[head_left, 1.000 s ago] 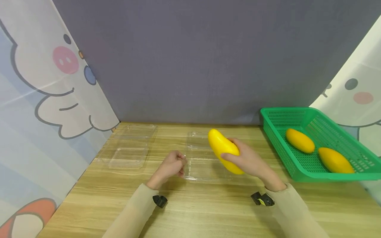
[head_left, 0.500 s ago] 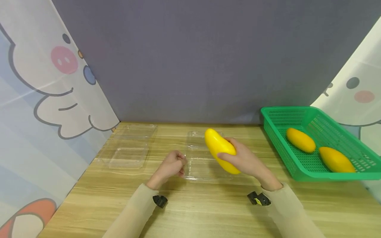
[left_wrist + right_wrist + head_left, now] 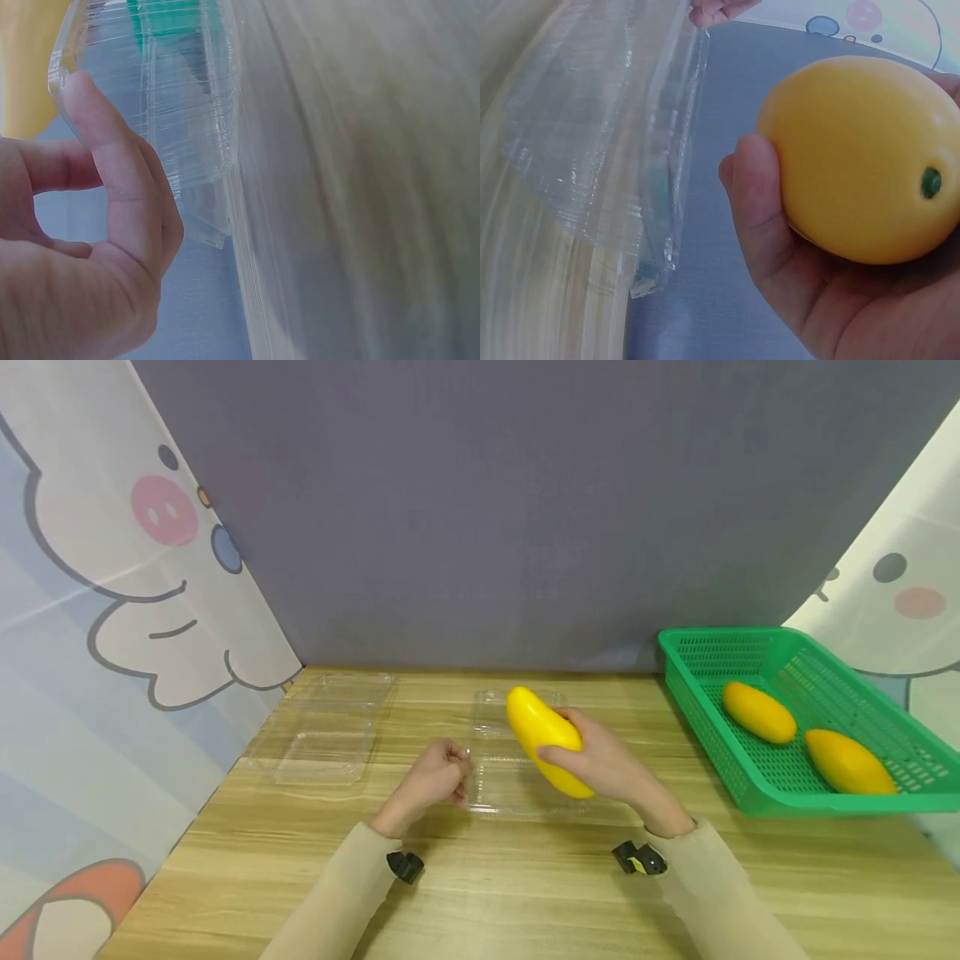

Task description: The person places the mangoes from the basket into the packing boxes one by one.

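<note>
Yellow mango (image 3: 545,739) slants through the right grip (image 3: 600,765), above a clear container (image 3: 501,787).

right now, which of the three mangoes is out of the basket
The mango gripped in the right hand; the other two mangoes both lie inside the green plastic basket.

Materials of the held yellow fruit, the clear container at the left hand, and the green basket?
Yellow fruit: probably moulded plastic or foam, smooth, glossy; even colour, bright highlight; real skin not ruled out.
Clear container: likely thin plastic, shiny; see-through ribbed walls.
Green basket: likely moulded plastic, slightly shiny; uniform colour, regular slots.
</note>
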{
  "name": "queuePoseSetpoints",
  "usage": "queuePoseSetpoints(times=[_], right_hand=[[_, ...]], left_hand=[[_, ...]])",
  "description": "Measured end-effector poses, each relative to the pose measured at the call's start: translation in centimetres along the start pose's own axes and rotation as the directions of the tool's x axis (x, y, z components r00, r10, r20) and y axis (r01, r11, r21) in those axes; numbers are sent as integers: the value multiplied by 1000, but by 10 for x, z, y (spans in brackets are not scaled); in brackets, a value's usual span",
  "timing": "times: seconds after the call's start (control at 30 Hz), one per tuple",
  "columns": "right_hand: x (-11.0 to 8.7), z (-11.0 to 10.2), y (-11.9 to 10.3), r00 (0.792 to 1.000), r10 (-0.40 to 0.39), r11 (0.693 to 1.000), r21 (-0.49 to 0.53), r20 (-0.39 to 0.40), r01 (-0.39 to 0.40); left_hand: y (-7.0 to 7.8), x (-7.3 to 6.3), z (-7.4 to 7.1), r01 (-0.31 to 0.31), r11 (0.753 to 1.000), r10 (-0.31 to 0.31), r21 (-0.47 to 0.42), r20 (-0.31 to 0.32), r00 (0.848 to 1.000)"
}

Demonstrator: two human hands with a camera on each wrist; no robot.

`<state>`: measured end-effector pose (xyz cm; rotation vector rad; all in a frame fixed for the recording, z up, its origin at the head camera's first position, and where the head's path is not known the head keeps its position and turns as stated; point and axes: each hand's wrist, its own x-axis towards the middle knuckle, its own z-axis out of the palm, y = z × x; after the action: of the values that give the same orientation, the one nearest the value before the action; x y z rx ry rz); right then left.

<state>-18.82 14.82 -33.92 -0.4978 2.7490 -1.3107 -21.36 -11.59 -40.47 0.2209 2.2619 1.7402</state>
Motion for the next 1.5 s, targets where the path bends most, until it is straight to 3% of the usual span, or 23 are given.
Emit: queuePoseSetpoints(times=[0.93,1.5], right_hand=[[4,23,3,999,31,998,-59,41,-28],[6,34,3,1000,25,992,-122,16,-23]], left_hand=[[1,0,3,15,1000,-15,-17,-10,1000],[1,0,5,20,1000,-20,-23,-14,1000]])
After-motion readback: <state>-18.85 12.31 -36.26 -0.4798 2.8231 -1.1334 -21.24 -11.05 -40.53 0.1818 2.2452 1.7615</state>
